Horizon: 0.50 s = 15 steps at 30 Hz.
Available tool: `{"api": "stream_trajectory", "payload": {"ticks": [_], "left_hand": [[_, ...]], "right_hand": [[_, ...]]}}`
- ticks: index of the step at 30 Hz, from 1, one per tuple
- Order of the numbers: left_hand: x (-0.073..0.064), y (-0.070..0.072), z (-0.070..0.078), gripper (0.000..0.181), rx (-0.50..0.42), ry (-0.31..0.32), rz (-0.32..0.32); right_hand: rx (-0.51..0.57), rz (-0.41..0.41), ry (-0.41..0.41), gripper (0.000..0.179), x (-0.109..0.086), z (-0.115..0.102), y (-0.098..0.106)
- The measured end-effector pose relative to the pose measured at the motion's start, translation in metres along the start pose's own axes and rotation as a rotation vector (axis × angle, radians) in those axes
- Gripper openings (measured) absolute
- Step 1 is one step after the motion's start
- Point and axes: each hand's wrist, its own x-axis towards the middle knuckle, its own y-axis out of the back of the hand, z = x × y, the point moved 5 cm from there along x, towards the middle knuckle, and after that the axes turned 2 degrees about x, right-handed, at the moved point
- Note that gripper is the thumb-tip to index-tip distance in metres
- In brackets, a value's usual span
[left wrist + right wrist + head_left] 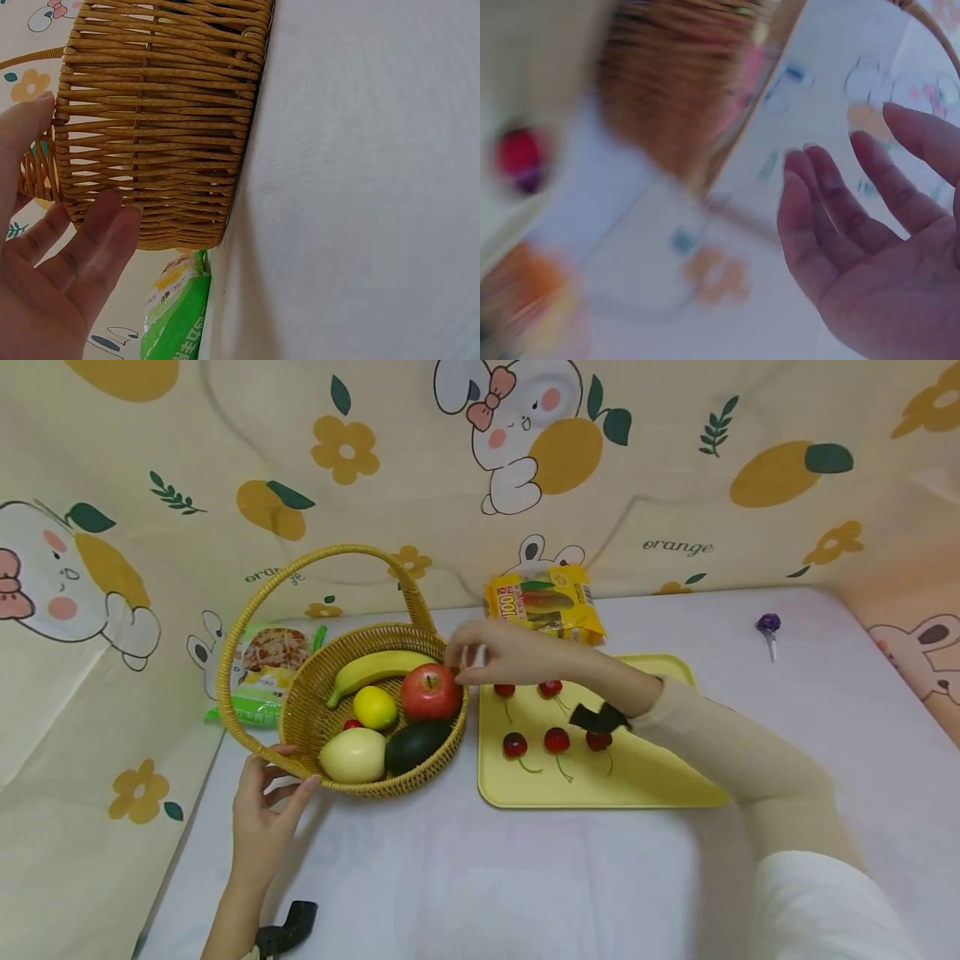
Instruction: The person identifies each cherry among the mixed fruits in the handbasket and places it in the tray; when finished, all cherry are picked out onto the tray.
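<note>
A wicker basket (300,693) with a tall arched handle holds a banana (382,669), a red apple (431,692), a lemon (375,707), a pale round fruit (352,756), a dark green fruit (417,747) and a small red fruit (352,724). At the foot of its handle, my left hand (264,814) grips the rim, thumb on one side and fingers against the woven wall in the left wrist view. My right hand (510,652) hovers by the basket's right rim, near the apple. In the right wrist view its fingers (889,187) are loosely bent and hold nothing.
Right of the basket, a yellow tray (525,795) bears several cherries (557,741), with my right forearm over it. Behind stands a yellow mango-print packet (551,603). A green packet (262,681) lies left of the basket, and a purple lollipop (768,627) lies at the far right.
</note>
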Motion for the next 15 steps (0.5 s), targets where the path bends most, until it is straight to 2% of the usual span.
{"api": "stream_trajectory", "payload": {"ticks": [2,4,8,11,13,15], "left_hand": [[-0.001,-0.001,-0.009,0.053,0.001,-0.006,0.000],[-0.002,-0.001,-0.016,0.055,0.000,-0.010,0.004],[-0.003,0.002,-0.021,0.058,-0.016,-0.006,0.001],[-0.003,0.003,-0.022,0.058,-0.018,-0.008,-0.012],[-0.002,0.002,-0.021,0.057,-0.020,-0.010,-0.015],[-0.001,0.001,-0.014,0.055,-0.017,0.002,-0.018]], "right_hand": [[0.016,-0.105,0.062,0.023,0.042,-0.017,-0.013],[0.029,-0.246,0.097,0.029,0.084,-0.033,-0.030],[-0.008,-0.531,0.071,0.041,0.151,-0.054,-0.067],[-0.044,-0.669,-0.006,0.044,0.180,-0.057,-0.086],[-0.008,-0.713,-0.093,0.043,0.189,-0.050,-0.094],[0.058,-0.724,-0.189,0.044,0.195,-0.040,-0.099]]}}
